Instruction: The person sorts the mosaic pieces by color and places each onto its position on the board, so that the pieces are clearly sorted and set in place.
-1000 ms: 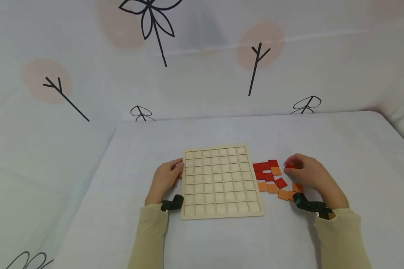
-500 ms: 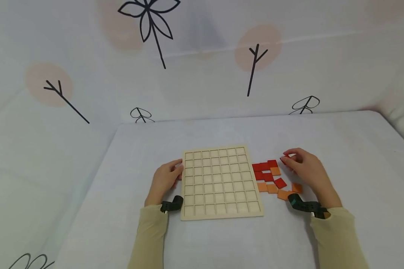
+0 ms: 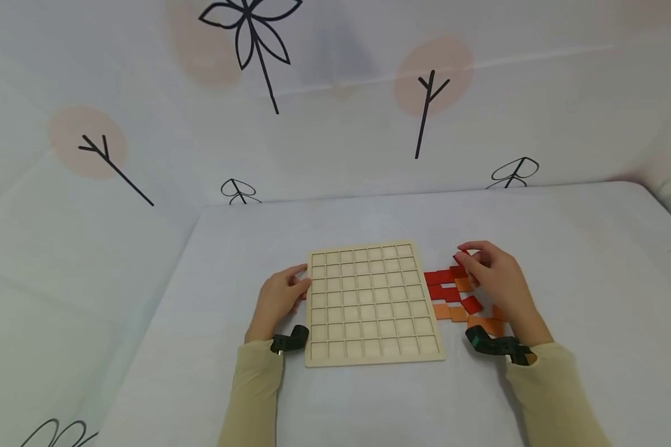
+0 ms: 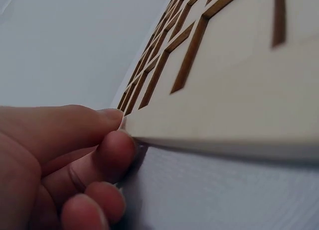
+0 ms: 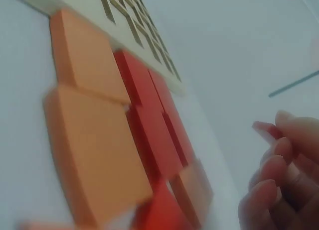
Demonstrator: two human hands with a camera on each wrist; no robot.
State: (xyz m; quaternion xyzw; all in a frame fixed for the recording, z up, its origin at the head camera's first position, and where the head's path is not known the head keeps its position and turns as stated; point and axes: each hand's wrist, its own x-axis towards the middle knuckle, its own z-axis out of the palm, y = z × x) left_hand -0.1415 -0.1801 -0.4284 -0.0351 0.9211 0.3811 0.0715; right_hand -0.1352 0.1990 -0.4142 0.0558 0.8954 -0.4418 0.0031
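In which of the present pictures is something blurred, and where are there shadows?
Right wrist view: hazy, the nearest red tile at the bottom edge blurred; left wrist view: dim, a dark shadow under the board beside the left hand; head view: soft light, a faint shadow along the right sleeve.

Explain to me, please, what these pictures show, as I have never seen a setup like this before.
There is no machine arm here, just a person's two bare hands. The wide picture comes from a camera on the person's head, looking forward and down. The two close-ups come from a small camera worn on each wrist.

On the white table lies a pale board divided into squares, all of them unfilled. Beside its right edge lie flat red tiles and orange tiles.

The left hand holds the board's left edge. The right hand pinches one red tile above the table.
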